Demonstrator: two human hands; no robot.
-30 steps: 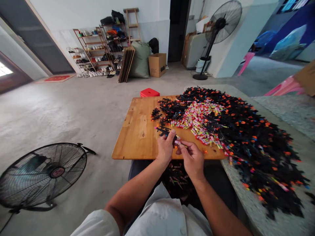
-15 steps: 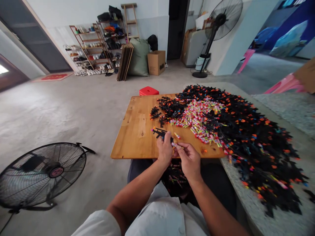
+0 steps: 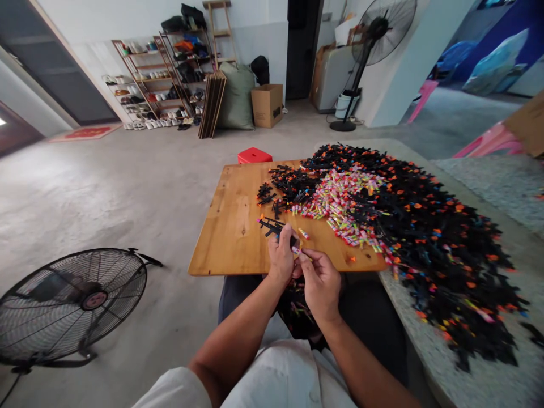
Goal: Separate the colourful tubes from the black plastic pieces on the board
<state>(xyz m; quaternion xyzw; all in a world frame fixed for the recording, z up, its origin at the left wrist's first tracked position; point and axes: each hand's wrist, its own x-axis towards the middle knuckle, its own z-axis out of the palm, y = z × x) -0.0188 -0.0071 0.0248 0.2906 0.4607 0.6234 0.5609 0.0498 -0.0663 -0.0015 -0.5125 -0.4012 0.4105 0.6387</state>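
My left hand (image 3: 281, 256) is closed round a black toy gun (image 3: 272, 226) with a pink tip, its barrel pointing up and left over the wooden table (image 3: 212, 243). My right hand (image 3: 322, 281) pinches a small tube with a pale and coloured wrapper (image 3: 296, 250) at the rear of the gun, close against the left fingers. Whether the tube is joined to the gun I cannot tell. One similar wrapped tube (image 3: 303, 233) lies on the wood just beyond the hands. An orange piece (image 3: 351, 259) rests near the table's front edge.
A heap of wrapped tubes (image 3: 340, 198) covers the table's right part, beside a large pile of black toy guns (image 3: 442, 243) spreading over a stone slab (image 3: 425, 351). A red stool (image 3: 254, 155) stands behind the table. On the floor at left is a fan (image 3: 80, 303).
The whole view has shifted slightly. Both hands stay together at the table's front edge, still holding the toy gun and tube.
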